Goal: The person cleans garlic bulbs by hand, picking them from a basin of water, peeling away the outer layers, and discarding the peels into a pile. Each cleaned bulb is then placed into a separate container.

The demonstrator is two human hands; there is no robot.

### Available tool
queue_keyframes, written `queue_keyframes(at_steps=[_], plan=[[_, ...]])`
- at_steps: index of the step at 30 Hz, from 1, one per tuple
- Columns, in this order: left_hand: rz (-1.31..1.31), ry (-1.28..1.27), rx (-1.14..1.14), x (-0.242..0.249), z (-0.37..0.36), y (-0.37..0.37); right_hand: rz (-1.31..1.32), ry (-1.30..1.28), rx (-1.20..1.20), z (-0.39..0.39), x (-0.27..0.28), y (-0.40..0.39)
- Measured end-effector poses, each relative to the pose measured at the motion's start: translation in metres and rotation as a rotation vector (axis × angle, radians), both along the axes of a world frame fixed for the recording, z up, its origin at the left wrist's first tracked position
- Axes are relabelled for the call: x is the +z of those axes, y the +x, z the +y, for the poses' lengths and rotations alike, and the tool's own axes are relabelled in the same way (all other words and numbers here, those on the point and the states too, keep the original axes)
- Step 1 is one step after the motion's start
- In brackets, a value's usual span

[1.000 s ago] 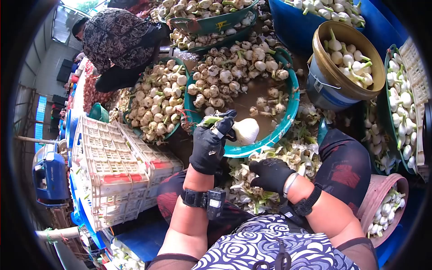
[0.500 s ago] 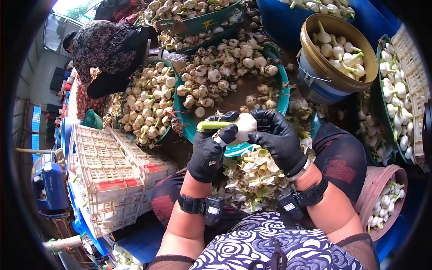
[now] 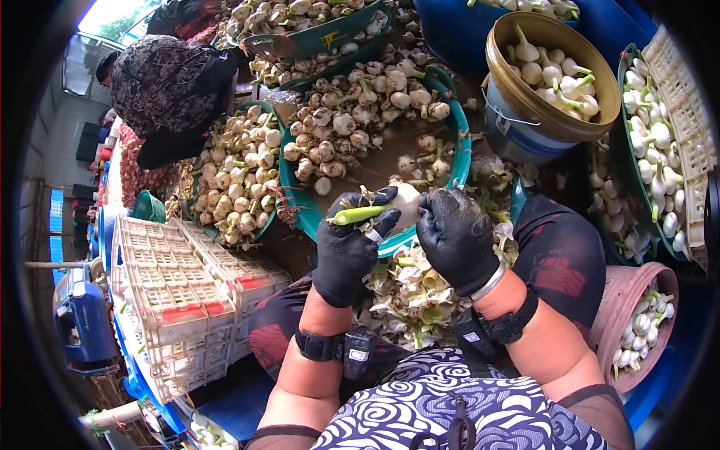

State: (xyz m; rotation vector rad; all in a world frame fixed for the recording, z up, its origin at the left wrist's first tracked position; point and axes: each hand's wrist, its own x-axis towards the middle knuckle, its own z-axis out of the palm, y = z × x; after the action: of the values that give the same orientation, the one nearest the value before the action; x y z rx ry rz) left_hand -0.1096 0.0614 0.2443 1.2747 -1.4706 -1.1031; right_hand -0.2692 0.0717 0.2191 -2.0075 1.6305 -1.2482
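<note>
A white garlic bulb (image 3: 406,204) with a cut green stem lies between my two black-gloved hands, above the near rim of a green tub (image 3: 463,142). My left hand (image 3: 346,244) is closed round the stem, which points left across its fingers. My right hand (image 3: 459,238) is closed too, its curled fingertips against the bulb's right side; what they pinch there is hidden. Inside the tub lie soil-stained garlic bulbs (image 3: 341,124), heaped toward the far side. Below my hands is a pile of garlic skins and trimmings (image 3: 412,304), between my legs.
A bucket (image 3: 517,124) of peeled garlic stands at the upper right, with a pink bucket (image 3: 606,330) at the lower right. White plastic crates (image 3: 169,262) are on the left. Another tub of garlic (image 3: 240,176) sits beside a bent-over person (image 3: 169,90).
My right hand has turned and its fingers have curled closed at the bulb's right side. The stem has tilted slightly in my left hand. The view has shifted a little.
</note>
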Motion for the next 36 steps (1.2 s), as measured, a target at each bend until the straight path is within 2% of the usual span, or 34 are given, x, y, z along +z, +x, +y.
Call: queue_keyframes(at_steps=[2,3,4,6,7,8,10,12,16,18,19,21,23,24,27,34,36], plan=[[0.228,0.149,0.002,-0.002,0.005,0.000,-0.041,-0.006,0.071,-0.007,0.001,-0.005],[0.041,0.094,-0.070,0.001,0.007,0.003,-0.109,0.079,0.087,-0.009,0.009,-0.008],[0.041,0.096,-0.070,0.002,0.009,0.002,-0.109,0.081,0.087,-0.012,0.008,-0.009],[0.336,0.242,-0.022,0.003,0.012,-0.002,-0.488,0.427,0.049,-0.017,0.005,-0.012],[0.345,0.248,-0.020,0.001,0.010,0.002,-0.658,0.513,0.092,-0.019,0.001,-0.014],[0.379,0.264,0.000,0.000,0.008,0.005,-0.658,0.513,0.095,-0.018,-0.002,-0.014],[0.613,0.384,0.051,0.004,0.005,0.006,-0.785,0.419,0.270,-0.015,-0.007,-0.012],[0.646,0.370,0.069,0.009,0.004,0.004,-0.875,0.437,0.304,-0.010,-0.002,-0.010],[0.803,0.393,0.100,0.004,0.001,0.003,-0.855,0.430,0.266,-0.001,0.010,-0.010],[0.769,0.393,0.080,-0.001,0.000,0.005,-0.857,0.436,0.273,0.002,0.017,-0.007],[0.738,0.370,0.079,-0.003,0.000,0.004,-0.727,0.363,0.251,0.001,0.014,-0.007],[0.710,0.350,0.077,-0.005,-0.001,0.002,-0.625,0.298,0.241,-0.001,0.008,-0.011],[0.539,0.197,0.042,-0.005,-0.003,0.003,-0.485,0.196,0.223,-0.001,0.012,-0.012],[0.540,0.199,0.041,-0.005,-0.003,0.004,-0.484,0.197,0.221,0.000,0.015,-0.013],[0.289,0.109,-0.009,-0.002,-0.003,0.003,-0.321,0.256,0.206,0.002,0.019,-0.015],[0.121,0.046,-0.033,-0.001,0.000,-0.001,-0.080,0.302,0.171,0.002,0.015,-0.014],[0.080,0.059,-0.029,-0.002,0.003,0.000,0.020,0.204,0.127,0.002,0.014,-0.012]])
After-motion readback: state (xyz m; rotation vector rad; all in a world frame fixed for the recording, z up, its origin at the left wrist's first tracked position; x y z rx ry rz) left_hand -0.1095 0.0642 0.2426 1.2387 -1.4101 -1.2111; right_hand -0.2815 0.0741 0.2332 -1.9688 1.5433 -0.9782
